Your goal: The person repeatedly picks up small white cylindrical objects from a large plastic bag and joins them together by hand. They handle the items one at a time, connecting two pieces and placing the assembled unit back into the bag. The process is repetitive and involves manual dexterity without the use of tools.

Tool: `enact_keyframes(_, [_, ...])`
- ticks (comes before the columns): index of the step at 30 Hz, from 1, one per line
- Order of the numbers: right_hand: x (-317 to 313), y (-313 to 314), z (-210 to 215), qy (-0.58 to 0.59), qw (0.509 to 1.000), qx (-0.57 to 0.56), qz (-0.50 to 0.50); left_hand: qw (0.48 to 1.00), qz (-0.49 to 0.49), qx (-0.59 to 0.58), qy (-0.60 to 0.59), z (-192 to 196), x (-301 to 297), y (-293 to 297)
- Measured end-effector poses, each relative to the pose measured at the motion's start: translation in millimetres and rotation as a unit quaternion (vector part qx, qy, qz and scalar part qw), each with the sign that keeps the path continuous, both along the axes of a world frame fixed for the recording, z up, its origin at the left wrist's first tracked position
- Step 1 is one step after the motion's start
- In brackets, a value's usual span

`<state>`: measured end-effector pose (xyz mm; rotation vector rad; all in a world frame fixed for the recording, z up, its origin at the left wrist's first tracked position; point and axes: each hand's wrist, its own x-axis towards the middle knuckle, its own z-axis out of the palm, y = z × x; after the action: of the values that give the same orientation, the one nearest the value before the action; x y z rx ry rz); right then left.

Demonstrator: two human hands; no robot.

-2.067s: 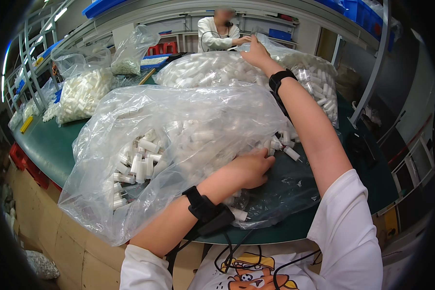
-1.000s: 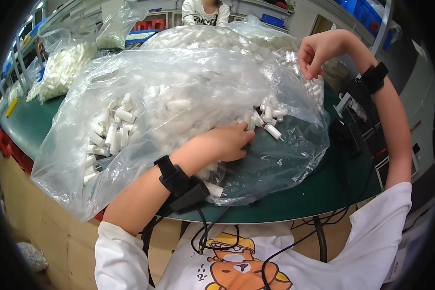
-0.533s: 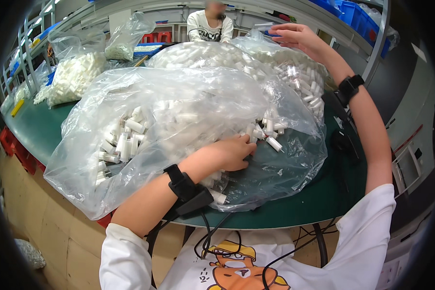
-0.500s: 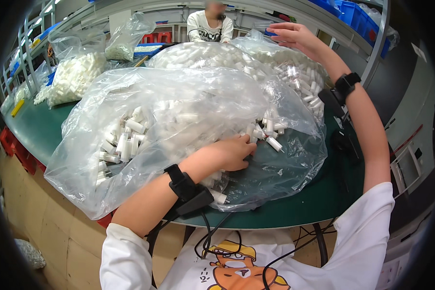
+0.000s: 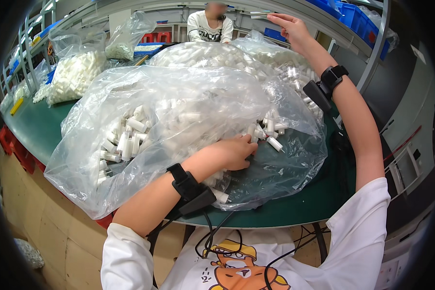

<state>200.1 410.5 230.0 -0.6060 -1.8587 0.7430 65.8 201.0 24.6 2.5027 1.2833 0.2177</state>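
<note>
A large clear plastic bag (image 5: pixel 101 96) full of white cylindrical pieces with thin tips lies across the table in front of me. My left hand (image 5: pixel 233 153) rests on its near side, fingers curled at the edge of the film; the palm side is hidden. Just beyond those fingers, several loose white cylinders (image 5: pixel 274 143) lie in the bag's mouth. Raised high at the far right, my right hand (image 5: pixel 291 33) pinches a small, thin, clear strip-like piece (image 5: pixel 259 15) between its fingertips. What this piece is exactly, I cannot make out.
More filled bags (image 5: pixel 203 54) stand behind the large one, and another (image 5: pixel 78 77) is at the far left. A person (image 5: pixel 210 25) sits across the green table (image 5: pixel 29 126). Blue bins (image 5: pixel 355 21) sit on a rack at the upper right. Cables (image 5: pixel 209 237) hang by my lap.
My right hand has moved up and slightly left, its fingers now more drawn together around the clear piece. The left hand has stayed nearly still on the bag.
</note>
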Motion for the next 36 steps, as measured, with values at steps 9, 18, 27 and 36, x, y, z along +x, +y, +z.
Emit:
enact_keyframes(9, [7.4,2.1,0.2,0.01,1.0,0.0,0.013,1.0,0.002,-0.005,0.002,1.3,1.2,-1.5])
enact_keyframes(18, [6.7,3.3,-1.8,-0.023,0.999,-0.02,0.031,1.0,0.003,-0.003,0.005,2.3,2.0,-0.3])
enact_keyframes(27, [-41.9,61.4,-2.3,-0.184,0.98,-0.077,-0.02,0.998,0.003,0.046,-0.031,-8.2,-2.7,-1.3])
enact_keyframes(36, [-126.6,179.2,-6.2,-0.593,0.794,0.009,-0.131,0.983,0.034,0.134,-0.119,-22.1,1.6,-8.6])
